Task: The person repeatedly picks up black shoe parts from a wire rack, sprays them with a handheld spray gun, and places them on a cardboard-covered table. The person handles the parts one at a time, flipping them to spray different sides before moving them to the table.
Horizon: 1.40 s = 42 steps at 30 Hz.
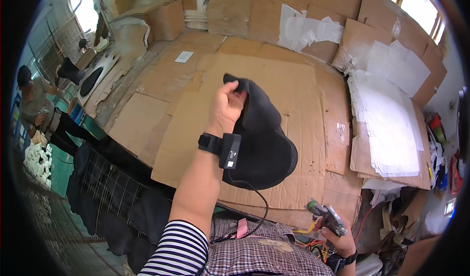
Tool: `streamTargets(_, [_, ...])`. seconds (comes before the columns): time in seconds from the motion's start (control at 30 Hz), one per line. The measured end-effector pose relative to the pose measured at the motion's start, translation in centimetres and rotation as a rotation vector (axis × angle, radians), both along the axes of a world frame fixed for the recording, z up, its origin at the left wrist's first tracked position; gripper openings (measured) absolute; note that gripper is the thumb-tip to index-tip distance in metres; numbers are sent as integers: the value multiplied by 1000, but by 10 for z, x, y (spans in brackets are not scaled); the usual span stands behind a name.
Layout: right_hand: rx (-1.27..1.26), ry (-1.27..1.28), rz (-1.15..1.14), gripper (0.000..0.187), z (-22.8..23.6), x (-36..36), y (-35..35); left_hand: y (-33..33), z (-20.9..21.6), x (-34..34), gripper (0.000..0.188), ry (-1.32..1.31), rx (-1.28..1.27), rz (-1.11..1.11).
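My left hand [228, 104] is raised over the cardboard-covered table and pinches the upper edge of a black, soft-looking piece [262, 156] with a rounded, lobed outline. The piece hangs and spreads below the hand; its lower part is wide and round, and I cannot tell how much of it rests on the cardboard. Low on the right, my right hand [342, 238] is wrapped round a spray gun [330, 219] with a green ring near its nozzle. The nozzle points up and to the left, apart from the black piece. A thin cable runs from the device on my left wrist.
Cardboard sheets [191, 144] cover the table and the wall behind. White paper [387, 124] lies on a stack at the right. Several black pieces [147, 210] lie on a wire rack at lower left. Another person [39, 104] stands at far left beside a long work surface.
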State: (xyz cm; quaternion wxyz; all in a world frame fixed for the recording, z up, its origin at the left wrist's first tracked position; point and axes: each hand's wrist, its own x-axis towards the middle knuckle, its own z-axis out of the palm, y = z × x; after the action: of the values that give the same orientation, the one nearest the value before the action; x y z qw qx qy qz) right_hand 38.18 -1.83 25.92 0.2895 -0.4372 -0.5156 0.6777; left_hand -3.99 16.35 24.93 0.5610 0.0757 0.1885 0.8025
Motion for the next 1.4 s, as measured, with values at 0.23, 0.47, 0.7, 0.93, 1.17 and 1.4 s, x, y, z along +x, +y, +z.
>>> streamTargets(0.23, [-14, -19, 176, 56, -23, -16, 35, -59, 55, -53, 13, 19, 99, 185])
streamTargets(0.47, [237, -208, 190, 47, -89, -75, 82, -130, 67, -77, 25, 118, 217, 216])
streamTargets(0.7, [811, -924, -105, 70, -157, -53, 134, -199, 72, -69, 46, 152, 265, 78])
streamTargets(0.93, [741, -726, 96, 90, -166, -203, 163, -233, 84, -56, 61, 102, 257, 18])
streamTargets(1.17, [594, -911, -140, 56, -258, -217, 174, -291, 90, -68, 60, 109, 165, 251])
streamTargets(1.4, [283, -906, -108, 26, -184, -116, 222, -397, 76, -108, 58, 100, 201, 595])
